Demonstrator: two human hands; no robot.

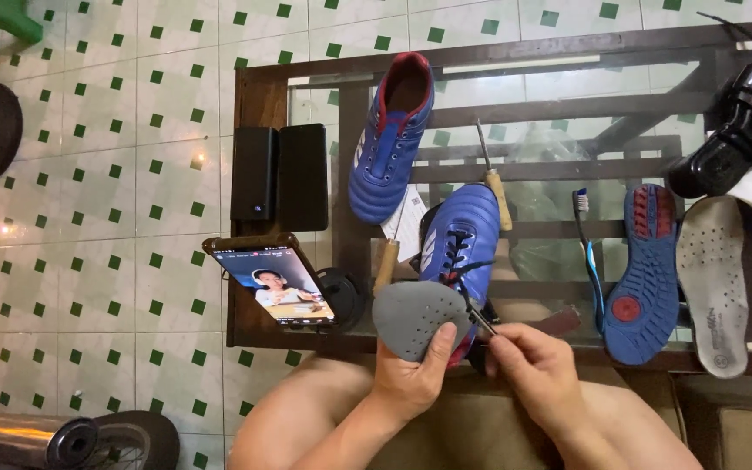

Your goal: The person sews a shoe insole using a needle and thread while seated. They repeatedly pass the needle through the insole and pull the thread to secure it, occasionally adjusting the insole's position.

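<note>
At the near edge of the glass tabletop [324,104], the left hand [411,370] closes its grip on a grey perforated foam insole [415,318], tilting it up so the right hand [537,370], pinching a thin dark tool [479,315], can reach its edge beside the blue laced football boot [463,239]

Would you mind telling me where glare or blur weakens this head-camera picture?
Head view: light glints on the floor tiles; the glass tabletop reflects and shows through, muddling things beneath; the right hand and its thin tool look slightly soft; the left hand and grey insole are sharp.
</note>
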